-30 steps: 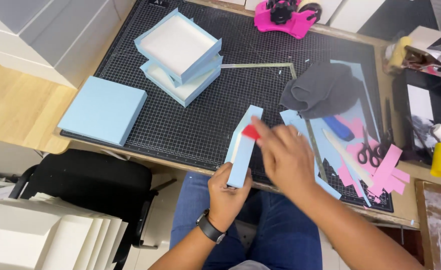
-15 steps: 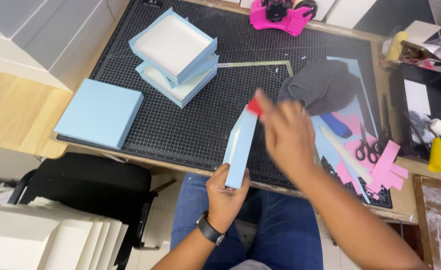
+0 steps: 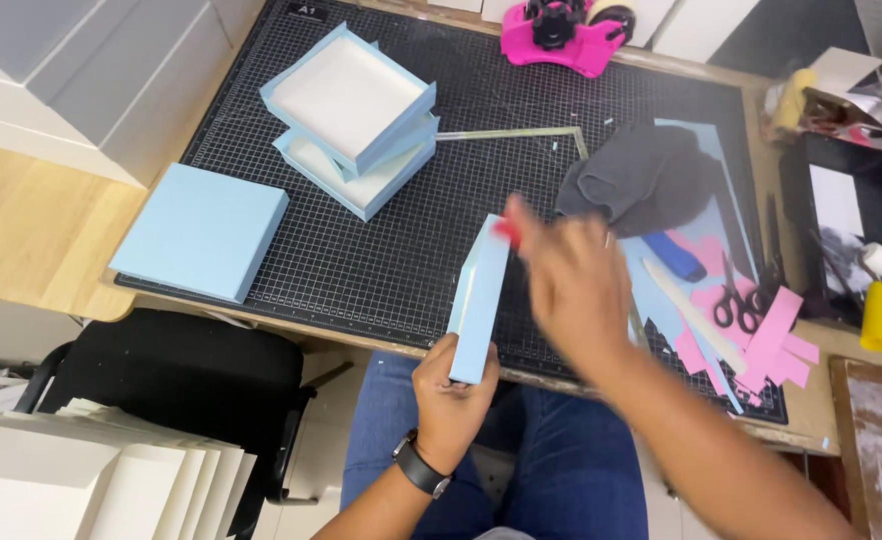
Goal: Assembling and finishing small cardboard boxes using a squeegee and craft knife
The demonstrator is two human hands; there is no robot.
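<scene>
The left hand (image 3: 448, 392) grips a flat, pale-blue box lid (image 3: 481, 296) on edge over the near rim of the gridded black cutting mat (image 3: 431, 230). The blurred right hand (image 3: 571, 285) pinches a small red tool (image 3: 506, 232) against the lid's top. Two open, white-lined blue trays (image 3: 353, 115) lie stacked on the mat's far side, holding nothing.

You wear blue jeans (image 3: 561, 470) and a black watch (image 3: 419, 467) with a dark band on your left wrist. Both your forearms are bare, no sleeves showing. Your right hand (image 3: 573, 285) looks blurred.
</scene>
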